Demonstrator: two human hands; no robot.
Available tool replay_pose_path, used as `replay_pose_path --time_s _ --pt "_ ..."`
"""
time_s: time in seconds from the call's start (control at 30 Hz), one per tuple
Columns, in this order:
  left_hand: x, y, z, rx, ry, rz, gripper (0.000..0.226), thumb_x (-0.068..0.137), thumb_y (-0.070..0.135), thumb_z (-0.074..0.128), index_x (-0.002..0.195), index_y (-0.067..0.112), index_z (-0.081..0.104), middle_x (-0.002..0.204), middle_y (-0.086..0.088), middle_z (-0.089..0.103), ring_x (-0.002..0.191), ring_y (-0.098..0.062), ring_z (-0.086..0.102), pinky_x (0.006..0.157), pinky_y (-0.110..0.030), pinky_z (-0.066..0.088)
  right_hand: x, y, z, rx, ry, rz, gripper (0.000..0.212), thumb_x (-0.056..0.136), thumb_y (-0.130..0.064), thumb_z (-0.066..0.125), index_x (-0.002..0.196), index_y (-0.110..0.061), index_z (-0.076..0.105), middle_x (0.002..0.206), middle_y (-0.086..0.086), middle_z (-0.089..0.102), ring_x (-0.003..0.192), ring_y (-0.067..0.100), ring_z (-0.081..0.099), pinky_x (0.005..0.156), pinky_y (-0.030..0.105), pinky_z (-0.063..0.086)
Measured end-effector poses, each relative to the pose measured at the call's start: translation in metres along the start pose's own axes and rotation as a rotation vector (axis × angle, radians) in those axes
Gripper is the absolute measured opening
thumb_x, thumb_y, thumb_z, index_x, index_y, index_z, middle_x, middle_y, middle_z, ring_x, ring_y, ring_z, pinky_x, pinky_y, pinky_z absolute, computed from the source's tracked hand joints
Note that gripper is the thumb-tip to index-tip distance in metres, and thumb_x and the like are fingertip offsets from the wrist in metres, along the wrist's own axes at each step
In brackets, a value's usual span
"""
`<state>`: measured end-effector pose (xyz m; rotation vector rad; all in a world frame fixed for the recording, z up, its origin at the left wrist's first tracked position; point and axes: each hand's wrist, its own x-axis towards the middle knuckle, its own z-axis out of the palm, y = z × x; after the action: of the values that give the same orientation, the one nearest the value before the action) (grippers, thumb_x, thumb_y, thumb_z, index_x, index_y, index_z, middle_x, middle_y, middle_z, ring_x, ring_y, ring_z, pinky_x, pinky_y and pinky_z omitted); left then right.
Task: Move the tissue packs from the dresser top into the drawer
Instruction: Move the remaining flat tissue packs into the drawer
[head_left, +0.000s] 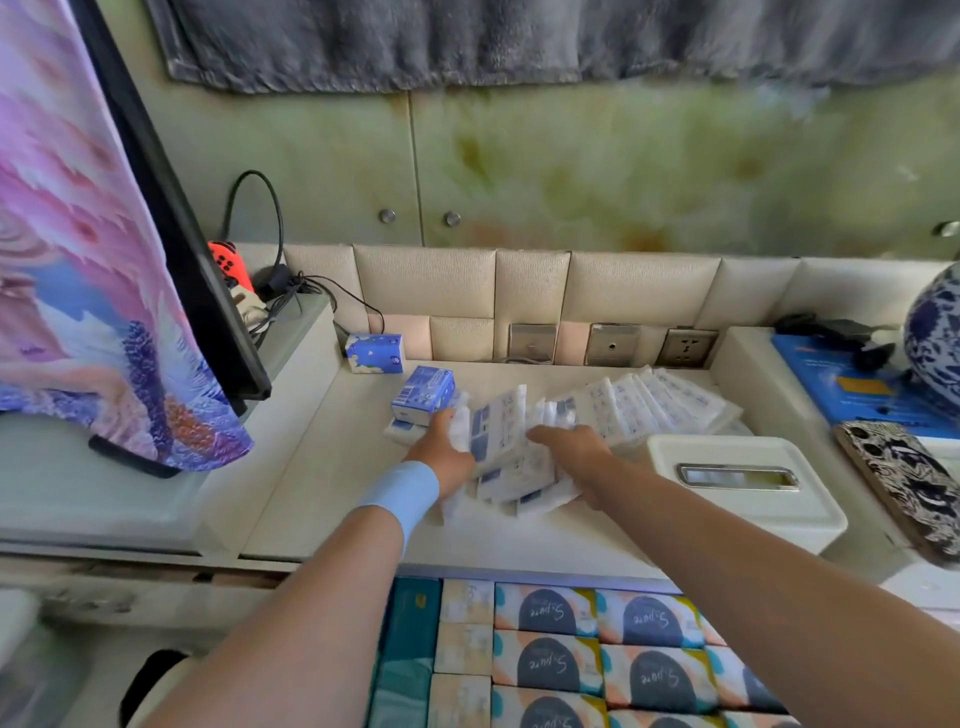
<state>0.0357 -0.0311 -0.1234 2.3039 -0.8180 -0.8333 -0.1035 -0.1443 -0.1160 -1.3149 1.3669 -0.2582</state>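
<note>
1. A loose spread of white-and-blue tissue packs (506, 441) lies across the middle of the frame on the cream dresser top (332, 467), fanning up and right toward the wall sockets (613, 344).
2. The left hand (441, 452), with a light blue wristband (402, 493) below it, presses against the left edge of the heap; its fingers are partly hidden by the packs, so I cannot tell whether they are closed around any.
3. The right hand (571, 441) lies palm down on the packs just right of centre, fingers pointing left and spread flat over them, pressing rather than clasping.
4. A blue tissue box (423, 395) sits tilted on the upper left end of the heap, just above the left hand.
5. A second small blue-and-white carton (375, 353) stands apart, farther up and left, against the padded back panel.
6. At the bottom centre of the frame the open drawer (410, 649) shows rows of wrapped tissue packs marked "S.pure" (649, 621), packed side by side.
7. A white tissue box holder (743, 483) sits just right of the right forearm.
8. A patterned phone (898, 478) and a blue-and-white vase (935, 338) are at the right edge.
9. A flowered cloth (78, 260) hangs over the upper left.
</note>
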Motion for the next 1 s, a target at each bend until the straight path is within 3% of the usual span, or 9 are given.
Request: replay_pose_path --time_s 0.07,0.23,0.33,0.47,0.6,0.7,0.83,0.93,1.0 --pt "0.005 -0.002 -0.006 0.025 -0.005 0.002 0.068 0.094 0.019 0.047 0.151 0.039 0.017 0.143 -0.011 0.044 0.118 -0.034 0.051 0.092 -0.034 0.043 0.008 -0.006 0.004 -0.085 0.049 -0.008 0.082 0.078 -0.056 0.073 0.14 -0.015 0.038 0.109 0.005 0.057 0.095 0.026 0.059 0.083 0.039 0.052" --pt "0.011 0.003 -0.002 0.165 -0.095 0.07 0.062 0.092 0.03 0.05 0.15 0.033 0.027 0.144 -0.004 0.046 0.123 -0.03 0.05 0.096 -0.031 0.041 0.023 -0.004 0.02 -0.321 0.12 -0.103 0.098 0.073 -0.056 0.077 0.145 -0.015 0.024 0.108 0.005 0.056 0.085 0.024 0.056 0.07 0.035 0.047" --pt "0.013 0.007 0.001 0.213 -0.101 0.068 0.055 0.084 0.038 0.05 0.137 0.029 0.042 0.132 -0.004 0.055 0.114 -0.03 0.055 0.096 -0.037 0.044 0.024 -0.002 0.021 -0.365 0.109 -0.113 0.092 0.074 -0.049 0.079 0.141 -0.014 0.027 0.111 0.008 0.057 0.089 0.025 0.058 0.072 0.036 0.049" --pt "0.003 0.014 0.004 0.253 -0.138 0.06 0.037 0.088 0.046 0.038 0.114 0.025 0.054 0.108 -0.007 0.062 0.096 -0.031 0.06 0.083 -0.036 0.049 0.01 0.006 0.011 -0.417 0.067 -0.116 0.101 0.069 -0.045 0.083 0.145 -0.015 0.024 0.123 0.011 0.056 0.108 0.028 0.059 0.091 0.044 0.053" --pt "-0.016 0.012 0.013 0.218 -0.182 0.068 0.053 0.088 0.051 0.026 0.111 0.017 0.059 0.093 -0.008 0.066 0.084 -0.03 0.064 0.083 -0.041 0.054 -0.016 0.021 -0.002 -0.431 0.035 -0.13 0.103 0.072 -0.036 0.083 0.151 -0.019 0.018 0.13 0.009 0.053 0.116 0.028 0.057 0.093 0.04 0.052" --pt "-0.035 0.005 0.017 0.213 -0.184 0.089 0.054 0.076 0.04 0.041 0.125 0.018 0.048 0.102 -0.005 0.063 0.089 -0.029 0.062 0.086 -0.047 0.054 -0.035 0.029 -0.011 -0.532 0.085 -0.194 0.101 0.077 -0.037 0.079 0.152 -0.018 0.013 0.132 0.012 0.054 0.117 0.031 0.057 0.091 0.041 0.053" --pt "-0.075 -0.008 0.004 0.132 -0.07 0.089 0.081 0.092 0.015 0.052 0.152 0.043 0.005 0.12 0.007 0.038 0.091 -0.027 0.056 0.077 -0.034 0.046 -0.064 0.036 -0.016 -0.553 0.17 -0.297 0.076 0.098 -0.03 0.056 0.154 -0.018 0.006 0.123 0.016 0.061 0.089 0.027 0.059 0.072 0.036 0.048" --pt "-0.087 -0.022 -0.007 0.077 -0.009 0.127 0.06 0.093 0.005 0.049 0.141 0.04 0.041 0.135 -0.001 0.049 0.105 -0.028 0.057 0.083 -0.032 0.048 -0.078 0.043 -0.02 -0.61 0.286 -0.357 0.06 0.099 -0.012 0.044 0.153 -0.013 0.016 0.121 0.016 0.062 0.096 0.029 0.062 0.078 0.036 0.051" --pt "-0.096 -0.027 -0.011 0.057 -0.006 0.154 0.047 0.091 0.006 0.051 0.127 0.035 0.057 0.14 -0.002 0.05 0.106 -0.025 0.056 0.081 -0.027 0.046 -0.087 0.048 -0.024 -0.688 0.352 -0.405 0.054 0.097 -0.006 0.041 0.148 -0.013 0.026 0.105 0.012 0.063 0.085 0.026 0.06 0.067 0.034 0.047"
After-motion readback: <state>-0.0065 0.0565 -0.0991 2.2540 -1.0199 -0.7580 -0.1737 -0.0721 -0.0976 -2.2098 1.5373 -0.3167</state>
